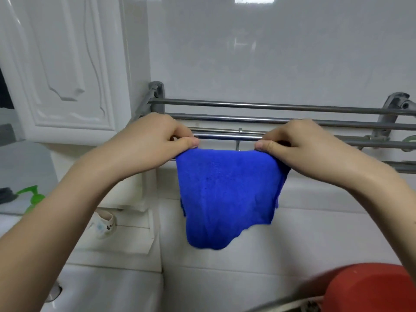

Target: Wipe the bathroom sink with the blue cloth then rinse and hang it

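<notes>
Head view: both hands hold the blue cloth (227, 197) up at a wall-mounted towel rack (292, 119) of steel bars. Left hand (155, 140) pinches the cloth's upper left corner, thumb and fingers closed on it; right hand (299, 143) pinches the upper right corner the same way. Most of the cloth hangs below the front bar (225, 137), near the rack's left end. Judged risk: with little fabric over the bar, letting go could let it slide off.
</notes>
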